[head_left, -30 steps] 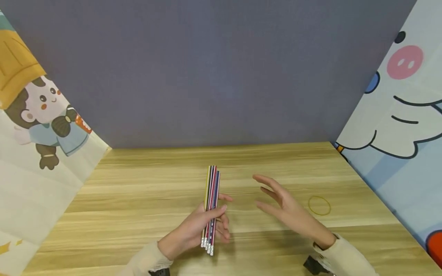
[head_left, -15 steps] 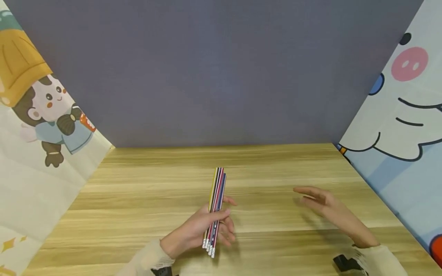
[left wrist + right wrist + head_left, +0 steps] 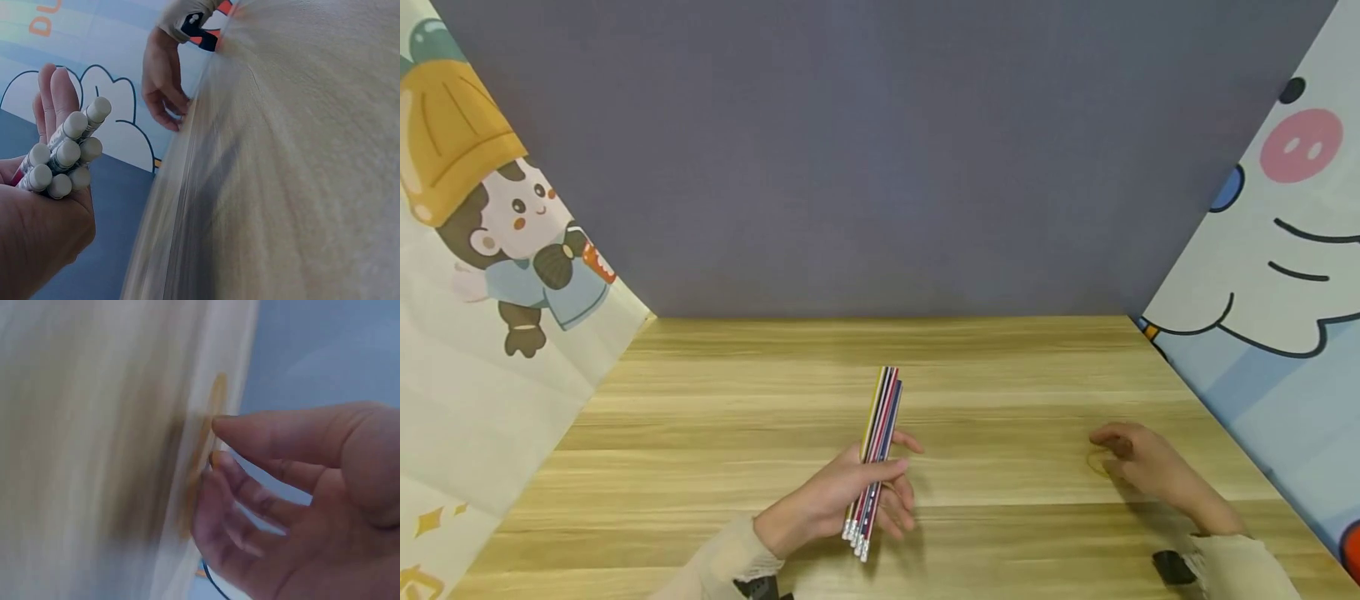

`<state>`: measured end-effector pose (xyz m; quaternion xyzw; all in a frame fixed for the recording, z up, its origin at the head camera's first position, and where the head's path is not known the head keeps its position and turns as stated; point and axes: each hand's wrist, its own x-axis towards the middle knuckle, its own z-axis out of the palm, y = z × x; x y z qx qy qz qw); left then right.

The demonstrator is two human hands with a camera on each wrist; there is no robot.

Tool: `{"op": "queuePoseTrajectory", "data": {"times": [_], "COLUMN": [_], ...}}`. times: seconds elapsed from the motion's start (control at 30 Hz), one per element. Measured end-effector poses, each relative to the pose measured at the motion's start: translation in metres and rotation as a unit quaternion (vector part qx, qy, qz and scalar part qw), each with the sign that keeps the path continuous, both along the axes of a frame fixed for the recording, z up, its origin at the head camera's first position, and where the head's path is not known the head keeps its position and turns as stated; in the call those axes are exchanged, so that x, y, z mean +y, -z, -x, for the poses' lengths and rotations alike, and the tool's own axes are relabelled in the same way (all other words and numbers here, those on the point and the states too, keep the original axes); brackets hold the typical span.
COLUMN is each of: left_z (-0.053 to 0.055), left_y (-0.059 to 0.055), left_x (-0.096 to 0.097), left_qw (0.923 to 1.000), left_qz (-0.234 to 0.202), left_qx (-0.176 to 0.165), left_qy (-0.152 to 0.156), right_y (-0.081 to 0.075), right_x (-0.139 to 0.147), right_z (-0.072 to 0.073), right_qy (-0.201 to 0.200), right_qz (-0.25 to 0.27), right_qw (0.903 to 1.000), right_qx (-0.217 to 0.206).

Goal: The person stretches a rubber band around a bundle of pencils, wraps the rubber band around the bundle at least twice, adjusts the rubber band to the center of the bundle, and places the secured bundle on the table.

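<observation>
My left hand [image 3: 835, 492] grips a bundle of several striped pencils [image 3: 876, 458], the thumb laid across them. The bundle slants upward, and its white erasers [image 3: 65, 153] face the left wrist camera. Over on the right, my right hand [image 3: 1157, 471] is low at the table with its fingers bent. It is at a thin yellow rubber band [image 3: 1098, 461], partly hidden by the fingers. In the right wrist view the rubber band [image 3: 218, 394] lies along the tabletop, with a small gap between thumb tip and fingertip beside it.
The wood-grain table [image 3: 737, 400] ends at a grey back panel [image 3: 880, 167]. Cartoon-printed sheets stand at the left [image 3: 512, 250] and right [image 3: 1285, 292] sides.
My right hand has moved right and down from near the pencils to the rubber band, its fingers bending closer together. The left hand keeps its hold on the pencils; the view has shifted slightly.
</observation>
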<state>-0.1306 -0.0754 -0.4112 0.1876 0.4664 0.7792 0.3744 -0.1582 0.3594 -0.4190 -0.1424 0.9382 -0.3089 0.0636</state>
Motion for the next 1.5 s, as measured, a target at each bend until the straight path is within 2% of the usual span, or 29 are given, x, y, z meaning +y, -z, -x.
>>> {"op": "queuePoseTrajectory", "data": {"times": [0.1, 0.17, 0.27, 0.37, 0.5, 0.6, 0.73, 0.8, 0.9, 0.97, 1.1, 1.2, 1.37, 1.43, 1.5], "left_z": [0.000, 0.000, 0.000, -0.001, -0.003, -0.003, -0.004, -0.004, -0.005, -0.005, -0.005, -0.006, -0.006, -0.005, -0.005], "left_y": [0.000, 0.000, 0.001, 0.002, 0.001, 0.001, 0.002, 0.002, 0.003, 0.003, 0.003, 0.004, 0.005, 0.005, 0.006], "left_x": [0.000, 0.000, 0.000, 0.000, 0.001, 0.002, 0.003, 0.003, 0.003, 0.004, 0.004, 0.003, 0.003, 0.003, 0.003], "left_qw": [1.0000, 1.0000, 0.9999, 0.9999, 0.9999, 0.9999, 0.9999, 0.9999, 0.9999, 0.9998, 0.9998, 0.9998, 0.9997, 0.9996, 0.9995], "left_qz": [0.001, 0.005, 0.007, 0.007, 0.007, 0.006, 0.005, 0.006, 0.010, 0.013, 0.015, 0.012, 0.015, 0.017, 0.015], "left_qx": [0.003, 0.006, 0.009, 0.008, 0.009, 0.012, 0.010, 0.008, 0.006, 0.005, 0.003, 0.002, 0.000, 0.001, 0.003], "left_qy": [0.001, 0.001, 0.001, 0.002, 0.003, 0.005, 0.010, 0.012, 0.012, 0.011, 0.010, 0.013, 0.020, 0.022, 0.026], "right_y": [0.001, 0.002, 0.004, 0.005, 0.002, -0.001, -0.003, -0.004, -0.006, -0.007, -0.007, -0.007, -0.005, -0.004, -0.005], "right_x": [0.005, 0.007, 0.006, 0.003, -0.001, -0.003, -0.005, -0.006, -0.006, -0.008, -0.016, -0.023, -0.032, -0.035, -0.037], "right_z": [-0.001, -0.002, -0.003, -0.003, -0.001, -0.001, 0.000, 0.000, -0.001, -0.001, -0.001, -0.001, -0.002, -0.002, -0.003], "right_qy": [0.008, 0.007, 0.007, 0.013, 0.036, 0.053, 0.052, 0.042, 0.013, -0.012, -0.064, -0.088, -0.106, -0.112, -0.116], "right_qz": [-0.055, -0.067, -0.067, -0.046, 0.011, 0.075, 0.190, 0.243, 0.324, 0.376, 0.464, 0.508, 0.577, 0.593, 0.602], "right_qw": [0.9981, 0.9975, 0.9971, 0.9959, 0.9950, 0.9936, 0.9799, 0.9692, 0.9452, 0.9234, 0.8736, 0.8428, 0.7915, 0.7771, 0.7677], "right_qx": [0.024, 0.022, 0.035, 0.077, 0.093, 0.065, 0.030, 0.010, -0.042, -0.074, -0.132, -0.153, -0.172, -0.178, -0.186]}}
